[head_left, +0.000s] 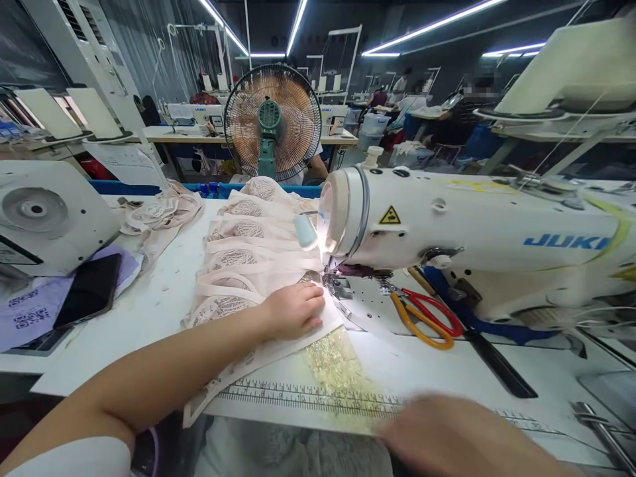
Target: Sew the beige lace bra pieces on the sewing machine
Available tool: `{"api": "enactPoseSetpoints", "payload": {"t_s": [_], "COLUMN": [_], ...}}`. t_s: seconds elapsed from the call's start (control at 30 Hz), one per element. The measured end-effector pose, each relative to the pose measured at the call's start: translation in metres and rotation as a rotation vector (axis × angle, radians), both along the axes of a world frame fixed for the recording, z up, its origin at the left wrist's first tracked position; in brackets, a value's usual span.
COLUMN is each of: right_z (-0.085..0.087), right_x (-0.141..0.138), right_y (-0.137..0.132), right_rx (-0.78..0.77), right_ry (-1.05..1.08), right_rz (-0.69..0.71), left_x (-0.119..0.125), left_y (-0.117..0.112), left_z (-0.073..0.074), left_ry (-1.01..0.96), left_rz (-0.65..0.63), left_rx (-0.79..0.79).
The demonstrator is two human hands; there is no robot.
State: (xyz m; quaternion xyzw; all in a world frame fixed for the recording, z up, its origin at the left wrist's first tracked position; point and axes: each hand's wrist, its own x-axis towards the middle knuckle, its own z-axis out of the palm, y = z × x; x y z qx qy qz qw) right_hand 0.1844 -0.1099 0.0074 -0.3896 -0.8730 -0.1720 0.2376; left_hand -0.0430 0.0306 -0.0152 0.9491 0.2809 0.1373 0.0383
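Observation:
A chain of pale pink lace bras (236,255) lies in overlapping rows left of the needle of a white sewing machine (412,212). My left hand (294,310) rests palm down on the nearest pale fabric, just left of the presser foot (340,286). Its fingers lie across the cloth, slightly bent and a little apart. The machine lamp lights the area around the needle. Low on the right, my right hand (447,430) is smeared by motion over the table's front edge; its fingers and anything in them cannot be made out.
Orange-handled scissors (422,324) and red-handled scissors (437,311) lie beneath the machine arm, near a black-handled tool (501,364). A printed ruler (298,395) runs along the front edge. A phone (89,291) lies at left. A large fan (272,122) stands behind.

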Motion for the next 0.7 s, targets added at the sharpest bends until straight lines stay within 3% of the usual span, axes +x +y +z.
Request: {"api": "enactPoseSetpoints", "payload": {"t_s": [0.13,0.23,0.7], "right_z": [-0.012,-0.018,-0.031], "right_x": [-0.015,-0.021,-0.023], "right_y": [0.046,0.06,0.059], "right_rx": [-0.198,-0.352,-0.298], "right_ry": [0.019,0.045,0.043], "right_rz": [0.076,0.08,0.031], "left_x": [-0.003,-0.002,0.006], "left_y": [0.0,0.002,0.01], "left_z": [-0.001,0.0,0.01], "left_ry": [-0.035,-0.025,0.07], "left_rz": [-0.02,-0.013,0.027], "left_rx": [0.016,0.025,0.007]}}
